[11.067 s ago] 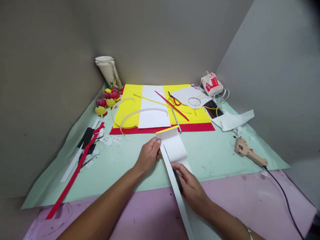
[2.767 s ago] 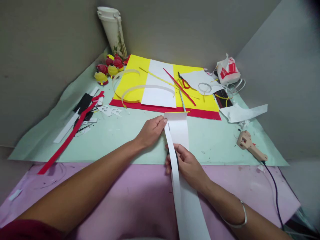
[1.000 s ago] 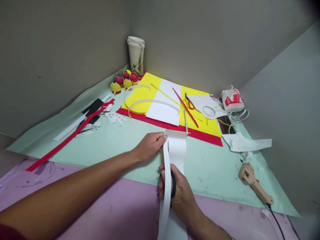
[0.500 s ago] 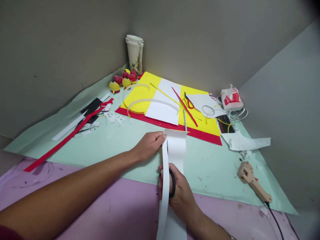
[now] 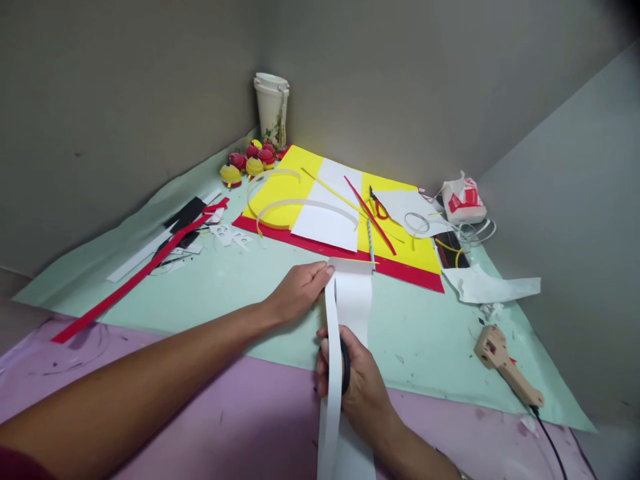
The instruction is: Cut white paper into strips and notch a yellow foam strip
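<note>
My left hand [image 5: 305, 285] pinches the far end of a long white sheet [image 5: 354, 290], thumb on top near its left edge. In my right hand [image 5: 357, 380] is a pair of scissors [image 5: 346, 367] with black handles, fingers through the loops. Their blades sit in the sheet just short of my left hand and are mostly hidden. A narrow white strip [image 5: 332, 393], partly cut from the sheet's left side, runs over my right fingers toward me and leaves the bottom of the view. Just past the sheet's far end lies a light blue patterned stick [image 5: 371, 241].
Yellow sheets [image 5: 400, 257] and a red sheet [image 5: 425, 280] lie beyond my hands, with curled strips and red-handled pliers [image 5: 379, 203] on top. A glue gun [image 5: 507, 367] rests at right. At left are a red strip [image 5: 125, 287], scraps, small red-yellow balls [image 5: 231, 175] and a white cup [image 5: 273, 110].
The scissor handles have turned slightly and look narrower. The cut strip has shifted a little to the right. My left hand keeps its hold, and the whole view has moved very slightly.
</note>
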Motion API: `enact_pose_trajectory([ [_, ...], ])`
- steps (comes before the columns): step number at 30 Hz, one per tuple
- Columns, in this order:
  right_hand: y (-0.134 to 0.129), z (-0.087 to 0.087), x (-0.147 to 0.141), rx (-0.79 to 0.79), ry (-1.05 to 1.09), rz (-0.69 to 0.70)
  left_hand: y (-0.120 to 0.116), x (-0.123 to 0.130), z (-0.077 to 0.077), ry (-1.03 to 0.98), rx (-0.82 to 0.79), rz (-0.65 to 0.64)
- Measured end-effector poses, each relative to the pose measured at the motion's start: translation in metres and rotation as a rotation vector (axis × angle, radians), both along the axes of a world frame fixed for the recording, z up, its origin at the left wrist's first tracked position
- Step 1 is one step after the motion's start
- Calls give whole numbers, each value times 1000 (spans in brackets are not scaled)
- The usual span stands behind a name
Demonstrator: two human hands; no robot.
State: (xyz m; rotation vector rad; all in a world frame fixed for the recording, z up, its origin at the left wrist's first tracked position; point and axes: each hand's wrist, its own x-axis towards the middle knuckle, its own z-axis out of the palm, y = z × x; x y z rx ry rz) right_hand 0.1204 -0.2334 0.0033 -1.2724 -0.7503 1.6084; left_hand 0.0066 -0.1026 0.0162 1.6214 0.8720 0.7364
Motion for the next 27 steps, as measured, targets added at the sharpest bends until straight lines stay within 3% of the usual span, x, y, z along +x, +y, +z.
enact_pose_trajectory([
  [27,-1,2,4,124,-78,18,0,1,-1,14,-7,-3],
])
